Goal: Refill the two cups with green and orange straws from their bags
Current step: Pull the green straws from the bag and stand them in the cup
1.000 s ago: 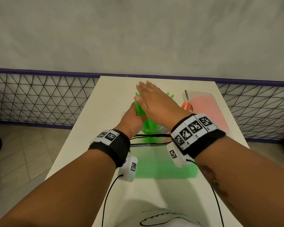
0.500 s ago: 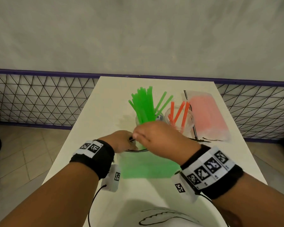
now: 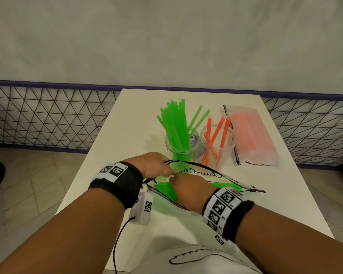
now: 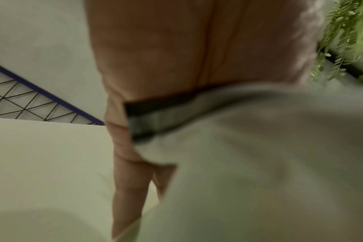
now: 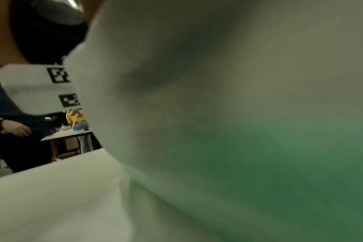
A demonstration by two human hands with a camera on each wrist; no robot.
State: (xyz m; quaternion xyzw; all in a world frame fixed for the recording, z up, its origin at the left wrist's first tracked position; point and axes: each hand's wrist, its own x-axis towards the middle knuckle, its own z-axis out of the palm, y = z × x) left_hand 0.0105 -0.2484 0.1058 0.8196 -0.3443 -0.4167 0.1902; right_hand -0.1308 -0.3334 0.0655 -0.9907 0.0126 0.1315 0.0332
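**Both hands at the mouth of the green straw bag**

Nearest you, your left hand (image 3: 154, 165) and right hand (image 3: 188, 186) meet at the open top of the clear plastic zip bag of green straws (image 3: 224, 184), which lies flat on the pale desk (image 3: 127, 119). The left pinches the black zip edge. The right hand's fingers curl in at the opening, but you cannot tell whether they grip straws or only the film; both wrist views are blurred. The bag is thin, slack and slippery, so hold its rim rather than its middle. The straws are light and stiff and would likely scatter if taken loosely, so gather them as a bundle near one end. Black cursive lettering runs across the bag; only something like "Chun" can be read.

Just beyond stand the clear cup of green straws (image 3: 181, 149), well filled, and beside it the clear cup of orange straws (image 3: 218, 147), holding few. Farthest right lies the frosted bag of orange straws (image 3: 253, 135), zip shut, untouched.
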